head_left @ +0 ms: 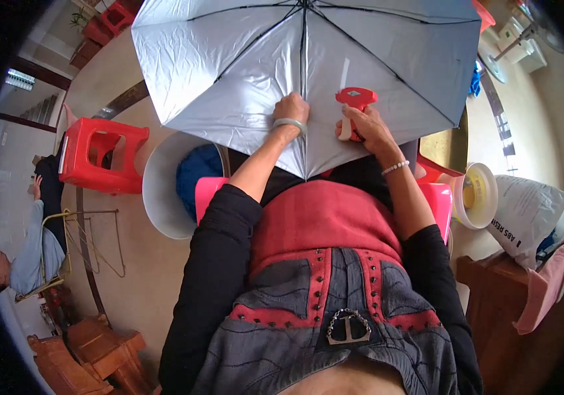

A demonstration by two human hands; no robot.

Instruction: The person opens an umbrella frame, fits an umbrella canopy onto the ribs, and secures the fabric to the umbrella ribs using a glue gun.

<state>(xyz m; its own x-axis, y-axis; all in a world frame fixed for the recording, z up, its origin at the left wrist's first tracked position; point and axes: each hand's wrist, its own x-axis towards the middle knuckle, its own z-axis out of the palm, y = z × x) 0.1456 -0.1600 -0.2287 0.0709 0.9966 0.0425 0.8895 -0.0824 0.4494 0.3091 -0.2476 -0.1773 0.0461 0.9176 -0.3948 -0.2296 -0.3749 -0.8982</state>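
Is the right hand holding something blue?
No, the right hand grips a red and white tool against the open silver umbrella.

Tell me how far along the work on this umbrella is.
The silver umbrella is already fully open across the lap. The left hand pins its canopy while the right hand holds a red tool against it. What is left cannot be judged.

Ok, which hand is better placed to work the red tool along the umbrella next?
Right. The right hand already grips the red tool against the silver umbrella; the left hand is clenched on the canopy, probably steadying it.
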